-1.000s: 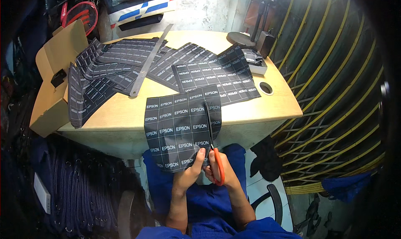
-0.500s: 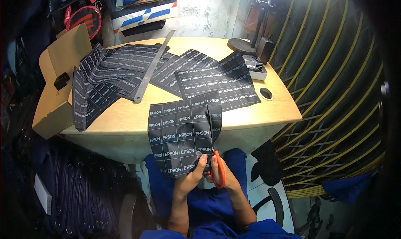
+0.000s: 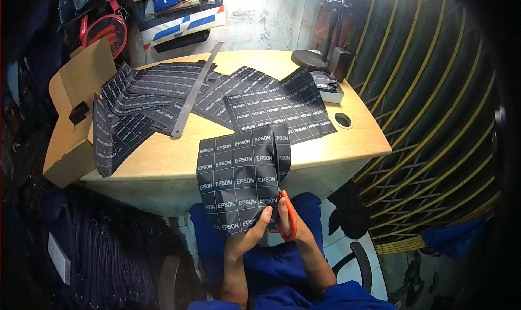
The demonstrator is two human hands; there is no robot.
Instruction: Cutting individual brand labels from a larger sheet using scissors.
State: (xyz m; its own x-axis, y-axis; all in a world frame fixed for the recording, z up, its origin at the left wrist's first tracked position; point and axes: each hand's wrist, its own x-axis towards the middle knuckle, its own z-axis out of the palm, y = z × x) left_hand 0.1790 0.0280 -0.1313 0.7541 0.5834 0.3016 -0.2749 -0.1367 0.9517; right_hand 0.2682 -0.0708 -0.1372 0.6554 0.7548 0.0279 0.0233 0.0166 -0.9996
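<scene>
A black sheet with a white grid and repeated print hangs over my lap at the table's front edge. Its lower edge is pinched in my left hand, thumb on top. Orange-handled scissors are gripped in my right hand, close beside the left. Their blades are mostly hidden by the sheet. A long slit runs from the sheet's far edge down to the scissors, leaving a narrow strip on the right, which bends away from the main piece.
On the wooden table lie several more printed black sheets, a steel ruler and a tape roll. An open cardboard box stands at left. A round-based stand and a small tray are at far right.
The sheet, scissors and both hands have shifted slightly right and down in the picture. The whole view has moved a little as well. Both hands keep their holds.
</scene>
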